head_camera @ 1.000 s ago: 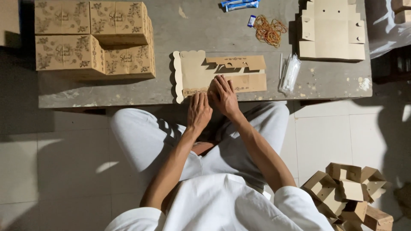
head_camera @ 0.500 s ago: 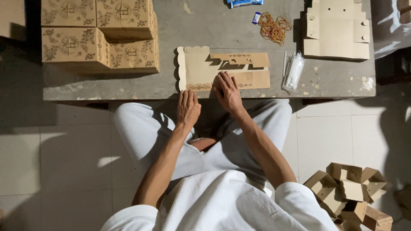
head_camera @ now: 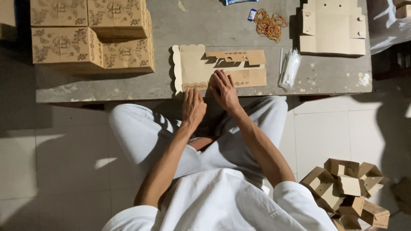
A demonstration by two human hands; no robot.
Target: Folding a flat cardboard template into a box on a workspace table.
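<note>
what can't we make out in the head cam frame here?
- Near edge of the flat cardboard blank: covered by the right hand and left hand.
- Stacked boxes and the pile of flat blanks: cut off by the top edge.
- Rubber bands: count too small to tell.
- Folded boxes on the floor: cropped at the bottom edge.

dim, hard shadows, bright floor patches, sharp

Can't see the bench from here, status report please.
Both hands, left hand and right hand, flat on the flat scalloped-edge tan cardboard box blank. Nothing gripped. Nothing in the way.
</note>
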